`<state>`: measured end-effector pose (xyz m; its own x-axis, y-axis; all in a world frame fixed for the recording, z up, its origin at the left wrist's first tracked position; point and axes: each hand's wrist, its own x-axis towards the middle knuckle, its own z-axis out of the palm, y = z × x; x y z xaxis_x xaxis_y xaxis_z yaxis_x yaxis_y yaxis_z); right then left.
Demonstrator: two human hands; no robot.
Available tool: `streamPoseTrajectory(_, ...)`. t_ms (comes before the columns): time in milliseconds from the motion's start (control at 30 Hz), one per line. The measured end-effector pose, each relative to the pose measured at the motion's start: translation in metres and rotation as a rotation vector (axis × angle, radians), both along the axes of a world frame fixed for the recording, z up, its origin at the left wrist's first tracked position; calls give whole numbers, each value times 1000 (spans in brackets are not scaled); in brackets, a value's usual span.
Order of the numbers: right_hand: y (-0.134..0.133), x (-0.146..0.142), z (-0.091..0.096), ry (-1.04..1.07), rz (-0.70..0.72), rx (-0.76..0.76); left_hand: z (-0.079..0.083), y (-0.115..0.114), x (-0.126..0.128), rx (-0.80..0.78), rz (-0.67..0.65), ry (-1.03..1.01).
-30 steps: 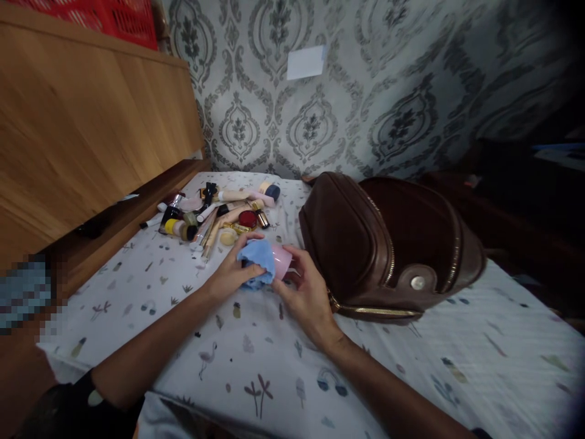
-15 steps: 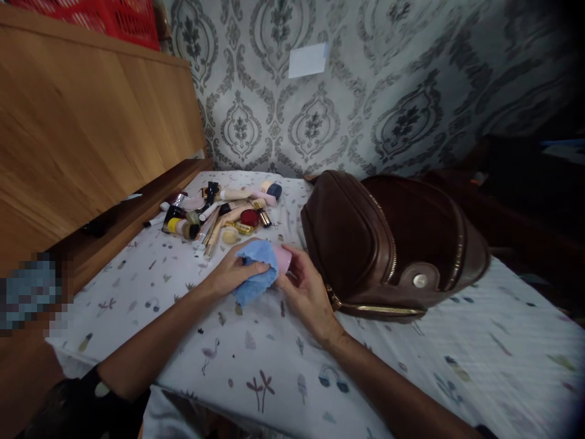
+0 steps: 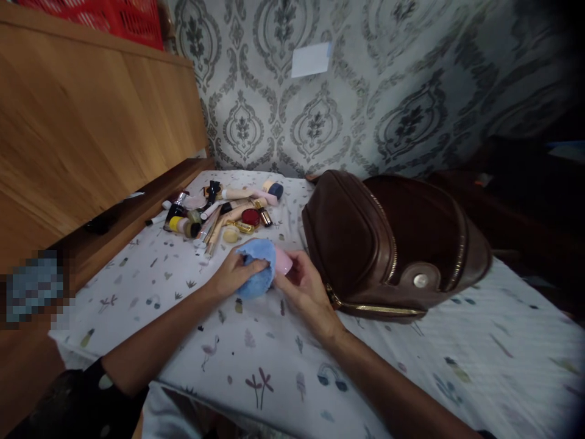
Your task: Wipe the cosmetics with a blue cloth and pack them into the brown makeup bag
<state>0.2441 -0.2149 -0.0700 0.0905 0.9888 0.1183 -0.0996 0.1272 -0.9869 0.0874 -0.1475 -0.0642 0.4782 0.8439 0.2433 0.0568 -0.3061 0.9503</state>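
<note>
Bed: printed white sheet [image 3: 402,360] | Bag: brown leather, gold zip [image 3: 375,310], lying on sheet [image 3: 388,244] | Cosmetics: tubes, brushes, red compact [image 3: 250,217], loose heap [image 3: 214,213] | Left: wooden headboard [image 3: 91,122], red plastic crate [image 3: 100,12] atop | Wall: grey damask wallpaper [image 3: 365,110], white paper note [image 3: 311,60]

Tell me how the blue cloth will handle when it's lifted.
The blue cloth looks floppy: it bunches softly against the pink object under the left hand. Its fuzzy surface suggests it won't slip much, and it's probably very light for its bulk.
</note>
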Motion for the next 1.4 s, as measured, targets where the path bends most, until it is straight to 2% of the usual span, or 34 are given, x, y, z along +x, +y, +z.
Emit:
streamPoseTrajectory(167,-3,-2,0,-59,7,-34,-2,-1,2,-9,95,56)
streamPoseTrajectory(367,-6,-6,1,111,207,-68,1,4,0,72,141,-61)
streamPoseTrajectory(533,-4,-3,1,252,135,-129,-3,9,1,89,227,-48)
streamPoseTrajectory(633,-2,-2,-1,285,53,-124,-1,5,3,54,159,6)
streamPoseTrajectory(700,0,-2,-3,277,12,-110,2,0,5,97,48,38)
streamPoseTrajectory(800,0,-5,-3,280,27,-80,7,-8,6,171,-79,109)
streamPoseTrajectory(933,0,-6,-1,345,106,-55,10,-9,6,221,-27,205)
streamPoseTrajectory(1067,0,-3,-1,337,157,-112,13,-6,2,308,-42,231)
streamPoseTrajectory(1267,2,2,-1,241,125,-118,18,-7,-4,495,-76,193)
streamPoseTrajectory(1400,2,2,0,271,137,-158,19,-9,-3,639,-7,168)
